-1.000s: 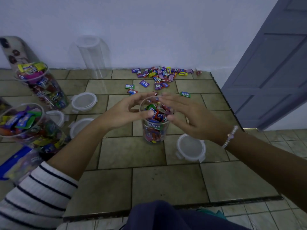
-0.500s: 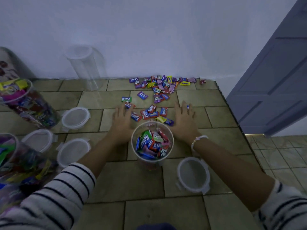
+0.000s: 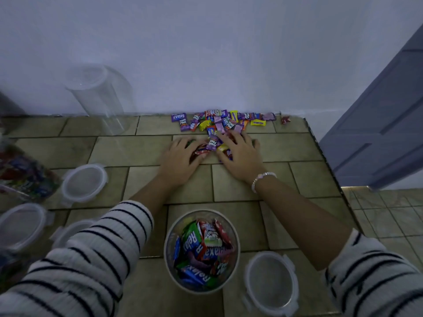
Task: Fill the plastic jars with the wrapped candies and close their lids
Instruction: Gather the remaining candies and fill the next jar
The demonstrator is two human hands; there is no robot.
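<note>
An open clear jar (image 3: 166,250), about full of wrapped candies, stands on the tiled counter near me. Its round lid (image 3: 271,282) lies to its right. A pile of wrapped candies (image 3: 219,121) lies by the back wall. My left hand (image 3: 179,157) and my right hand (image 3: 239,154) lie at the pile's near edge, fingers curled over a small heap of candies (image 3: 214,144) squeezed between them.
An empty clear jar (image 3: 100,94) stands at the back left. A candy-filled jar (image 3: 25,177) sits at the left edge, with three loose lids (image 3: 84,181) beside it. The counter's right edge (image 3: 332,170) drops to the floor by a grey door (image 3: 377,124).
Both hands left the jar's mouth, went flat onto the counter beyond it, then reached farther to the pile and closed in around candies. The view tilted down; the jar now sits near me.
</note>
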